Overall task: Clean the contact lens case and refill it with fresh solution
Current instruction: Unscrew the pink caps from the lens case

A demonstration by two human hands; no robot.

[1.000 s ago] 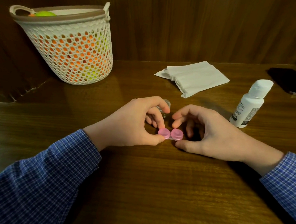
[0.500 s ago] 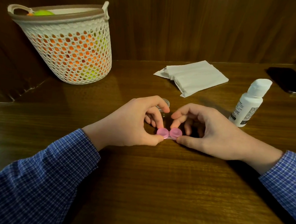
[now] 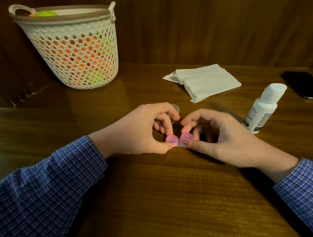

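Both hands pinching pink lens case (image 3: 179,140) on counter (image 3: 165,192): left hand (image 3: 142,132) at L cap, right hand (image 3: 218,136) at R. Light, stiff, prob. slippery; gripping cap rims advisable.

Background stuff I can see from here: a white mesh basket (image 3: 73,52) sits back-left on the wooden table (image 3: 165,201), packed with orange and yellow-green balls (image 3: 78,58). A folded white paper towel (image 3: 207,81) lies further right, near the wood-panelled wall (image 3: 212,26). A dark phone (image 3: 306,84) lies flat at the far right edge.
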